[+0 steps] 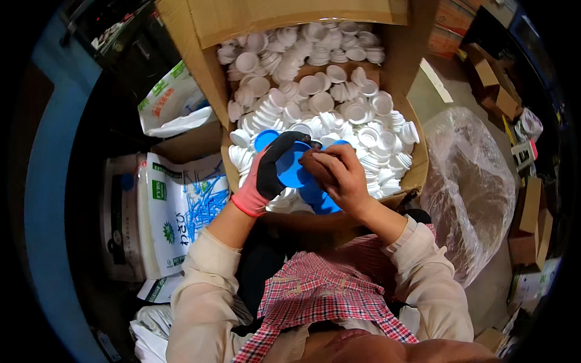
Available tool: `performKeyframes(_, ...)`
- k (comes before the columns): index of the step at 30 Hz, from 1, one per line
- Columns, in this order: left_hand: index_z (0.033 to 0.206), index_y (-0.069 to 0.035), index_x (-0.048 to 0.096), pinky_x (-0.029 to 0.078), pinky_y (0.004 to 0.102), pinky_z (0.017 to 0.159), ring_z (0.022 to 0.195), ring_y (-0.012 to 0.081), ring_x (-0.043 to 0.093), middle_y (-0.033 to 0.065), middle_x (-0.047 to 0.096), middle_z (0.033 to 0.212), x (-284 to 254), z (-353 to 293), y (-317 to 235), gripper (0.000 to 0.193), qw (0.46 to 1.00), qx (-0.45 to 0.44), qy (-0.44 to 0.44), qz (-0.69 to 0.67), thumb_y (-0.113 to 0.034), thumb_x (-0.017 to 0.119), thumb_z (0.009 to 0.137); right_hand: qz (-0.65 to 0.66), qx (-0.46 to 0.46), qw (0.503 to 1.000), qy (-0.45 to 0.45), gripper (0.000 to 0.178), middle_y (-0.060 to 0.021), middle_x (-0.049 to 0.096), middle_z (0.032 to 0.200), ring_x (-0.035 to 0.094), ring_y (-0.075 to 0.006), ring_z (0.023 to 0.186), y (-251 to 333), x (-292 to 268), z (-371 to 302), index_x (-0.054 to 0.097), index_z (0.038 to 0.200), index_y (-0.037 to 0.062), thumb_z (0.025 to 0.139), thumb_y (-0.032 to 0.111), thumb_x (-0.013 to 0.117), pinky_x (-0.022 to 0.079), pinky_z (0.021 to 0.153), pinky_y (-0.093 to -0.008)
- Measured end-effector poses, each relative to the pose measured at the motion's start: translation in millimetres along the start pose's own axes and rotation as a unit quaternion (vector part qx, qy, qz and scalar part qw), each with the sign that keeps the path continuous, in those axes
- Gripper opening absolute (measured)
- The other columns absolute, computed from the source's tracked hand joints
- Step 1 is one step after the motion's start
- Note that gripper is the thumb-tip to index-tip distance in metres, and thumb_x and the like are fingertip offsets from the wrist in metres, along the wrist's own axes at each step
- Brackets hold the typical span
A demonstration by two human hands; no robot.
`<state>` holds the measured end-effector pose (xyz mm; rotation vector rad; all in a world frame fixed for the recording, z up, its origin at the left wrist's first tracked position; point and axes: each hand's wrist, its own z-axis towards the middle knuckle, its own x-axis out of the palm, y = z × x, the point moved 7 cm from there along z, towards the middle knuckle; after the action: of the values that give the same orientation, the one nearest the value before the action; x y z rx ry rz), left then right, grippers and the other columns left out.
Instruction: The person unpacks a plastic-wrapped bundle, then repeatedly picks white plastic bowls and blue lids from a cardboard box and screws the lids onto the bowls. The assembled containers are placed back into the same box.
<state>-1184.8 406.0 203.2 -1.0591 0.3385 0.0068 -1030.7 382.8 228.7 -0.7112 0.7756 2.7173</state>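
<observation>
Above cardboard box [402, 69], held blue piece [292, 167], floor [463, 91] alongside

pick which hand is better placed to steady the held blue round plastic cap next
Left, probably: the pink-and-black gloved left hand wraps the blue cap from its left side, while the right hand is only at its right edge.

Caps [321, 103] lie in a box [296, 21]; left of it, sticks [206, 206] lie with packaging [160, 209], a bag [175, 109] behind them; right of it, a plastic sack [469, 193], with cartons [531, 224] farther right
</observation>
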Motion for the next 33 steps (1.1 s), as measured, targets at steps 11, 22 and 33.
performKeyframes(11, 0.116, -0.003, 0.056, 0.048, 0.0362, 0.092, 0.099, 0.0258, 0.061, 0.0138, 0.063, 0.108, 136, 3, 50, 0.061, 0.640, -0.259, 0.030, -0.723, -0.059, 0.040, 0.097, -0.019, 0.073, 0.997, -0.023, 0.024, -0.0106, 0.052, 0.087, 0.057, -0.0305, 0.077, -19, -30, -29, 0.064, 0.098, 0.0089, 0.075, 0.004, 0.068, 0.047, 0.065, -0.0392)
performKeyframes(22, 0.131, -0.003, 0.047, 0.043, 0.0447, 0.096, 0.115, 0.0343, 0.053, 0.0177, 0.058, 0.120, -30, 18, 134, 0.060, 0.793, -0.290, -0.058, 0.532, -0.033, 0.067, 0.083, -0.050, 0.203, 0.978, -0.002, 0.023, -0.0114, 0.053, 0.090, 0.057, -0.0327, 0.082, -61, -45, -40, 0.065, 0.098, 0.0079, 0.076, 0.003, 0.065, 0.047, 0.070, -0.0402)
performKeyframes(33, 0.108, -0.002, 0.065, 0.049, 0.0382, 0.087, 0.101, 0.0318, 0.062, 0.0164, 0.066, 0.108, -33, 8, 145, 0.038, 0.953, -0.262, -0.108, 0.109, -0.021, 0.072, 0.075, -0.007, 0.097, 0.995, 0.009, 0.039, -0.0116, 0.055, 0.098, 0.057, -0.0328, 0.087, -54, -18, -29, 0.062, 0.107, 0.0081, 0.070, 0.000, 0.070, 0.048, 0.073, -0.0400)
